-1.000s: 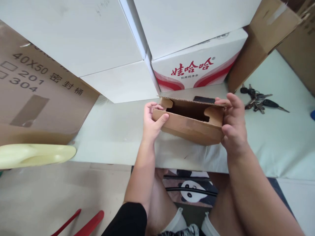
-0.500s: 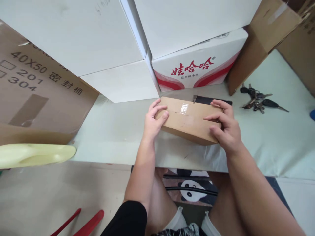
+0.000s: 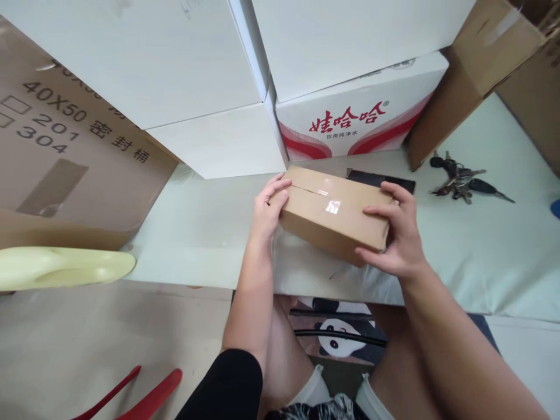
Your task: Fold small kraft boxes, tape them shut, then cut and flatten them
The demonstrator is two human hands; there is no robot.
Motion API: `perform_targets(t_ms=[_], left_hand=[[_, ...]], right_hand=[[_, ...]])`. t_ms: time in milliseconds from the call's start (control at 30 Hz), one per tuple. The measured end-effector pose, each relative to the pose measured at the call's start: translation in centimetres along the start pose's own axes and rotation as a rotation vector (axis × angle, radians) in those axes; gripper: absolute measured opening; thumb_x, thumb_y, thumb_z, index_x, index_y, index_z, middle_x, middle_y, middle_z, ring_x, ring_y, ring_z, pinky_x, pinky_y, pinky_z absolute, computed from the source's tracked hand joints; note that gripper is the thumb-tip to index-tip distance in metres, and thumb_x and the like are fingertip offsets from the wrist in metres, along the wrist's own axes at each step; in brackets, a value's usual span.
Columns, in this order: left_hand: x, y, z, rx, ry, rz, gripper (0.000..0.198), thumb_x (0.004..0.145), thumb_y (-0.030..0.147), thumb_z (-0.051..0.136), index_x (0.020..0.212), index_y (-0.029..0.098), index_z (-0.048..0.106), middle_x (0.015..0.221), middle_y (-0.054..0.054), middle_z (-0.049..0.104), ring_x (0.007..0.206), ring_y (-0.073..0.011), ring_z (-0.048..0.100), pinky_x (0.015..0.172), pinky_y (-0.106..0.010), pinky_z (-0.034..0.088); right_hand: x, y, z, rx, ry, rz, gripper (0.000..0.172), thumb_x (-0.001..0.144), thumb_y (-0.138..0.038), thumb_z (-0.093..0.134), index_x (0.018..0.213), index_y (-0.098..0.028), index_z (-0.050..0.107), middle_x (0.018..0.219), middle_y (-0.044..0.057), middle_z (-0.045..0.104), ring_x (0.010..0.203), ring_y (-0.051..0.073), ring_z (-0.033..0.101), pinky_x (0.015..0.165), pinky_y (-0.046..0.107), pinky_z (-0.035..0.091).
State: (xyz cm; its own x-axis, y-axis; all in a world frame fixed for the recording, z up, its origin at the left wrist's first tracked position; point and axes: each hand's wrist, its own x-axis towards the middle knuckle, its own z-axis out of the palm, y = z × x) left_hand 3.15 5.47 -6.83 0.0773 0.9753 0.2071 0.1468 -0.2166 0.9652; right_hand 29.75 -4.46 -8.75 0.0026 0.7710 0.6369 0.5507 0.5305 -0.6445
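A small brown cardboard box (image 3: 335,213) with clear tape along its top seam is held over the pale table (image 3: 205,233), tilted with one corner toward me. My left hand (image 3: 268,211) grips its left end, fingers curled over the top edge. My right hand (image 3: 399,239) clasps the right end, thumb on the near side and fingers across the top. The box flaps are closed.
Large white cartons (image 3: 175,76) and one with red print (image 3: 350,125) stand behind. A brown carton (image 3: 65,151) leans at the left. A dark flat object (image 3: 385,181) lies behind the box, keys (image 3: 459,181) at the right. A pale yellow thing (image 3: 61,268) sticks in from the left.
The box stood open a second ago, was turned to its closed taped face, and has since tilted. My right hand moved from its top to its right end.
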Motion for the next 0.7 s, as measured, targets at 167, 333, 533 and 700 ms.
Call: perform_targets(t_ms=[167, 333, 533, 700], left_hand=[[-0.6, 0.6, -1.8, -0.082, -0.331, 0.005, 0.068, 0.068, 0.073, 0.08, 0.117, 0.027, 0.072, 0.153, -0.012, 0.059, 0.142, -0.037, 0.054, 0.118, -0.048, 0.042], [-2.0, 1.6, -0.9, -0.263, -0.321, -0.227, 0.061, 0.068, 0.059, 0.084, 0.117, 0.026, 0.067, 0.134, -0.009, 0.069, 0.114, -0.0298, 0.07, 0.085, -0.033, 0.055], [-1.4, 1.8, 0.0, -0.454, -0.069, -0.555, 0.047, 0.072, 0.052, 0.078, 0.104, 0.019, 0.069, 0.093, -0.009, 0.077, 0.087, -0.0277, 0.075, 0.073, -0.034, 0.057], [0.0, 0.9, -0.1, -0.533, 0.162, -0.641, 0.033, 0.078, 0.044, 0.069, 0.098, 0.018, 0.071, 0.086, -0.005, 0.077, 0.083, -0.0234, 0.075, 0.078, -0.034, 0.058]], right_hand=[[0.9, 0.5, -0.6, 0.365, 0.109, 0.581, 0.045, 0.072, -0.063, 0.064, 0.1, -0.029, 0.068, 0.132, 0.01, 0.064, 0.117, 0.037, 0.065, 0.09, 0.052, 0.054], [1.7, -1.2, -0.4, 0.773, 0.116, 1.068, 0.043, 0.066, -0.056, 0.069, 0.096, -0.026, 0.066, 0.082, 0.001, 0.067, 0.069, 0.02, 0.063, 0.06, 0.034, 0.05], [1.5, -0.9, 0.3, 0.813, 0.12, 0.766, 0.067, 0.072, -0.07, 0.068, 0.126, -0.032, 0.059, 0.136, 0.006, 0.067, 0.122, 0.03, 0.068, 0.092, 0.045, 0.061], [0.5, 0.3, 0.4, 0.584, -0.044, 0.273, 0.081, 0.079, -0.077, 0.066, 0.149, -0.042, 0.045, 0.169, 0.002, 0.04, 0.155, 0.031, 0.041, 0.12, 0.053, 0.045]])
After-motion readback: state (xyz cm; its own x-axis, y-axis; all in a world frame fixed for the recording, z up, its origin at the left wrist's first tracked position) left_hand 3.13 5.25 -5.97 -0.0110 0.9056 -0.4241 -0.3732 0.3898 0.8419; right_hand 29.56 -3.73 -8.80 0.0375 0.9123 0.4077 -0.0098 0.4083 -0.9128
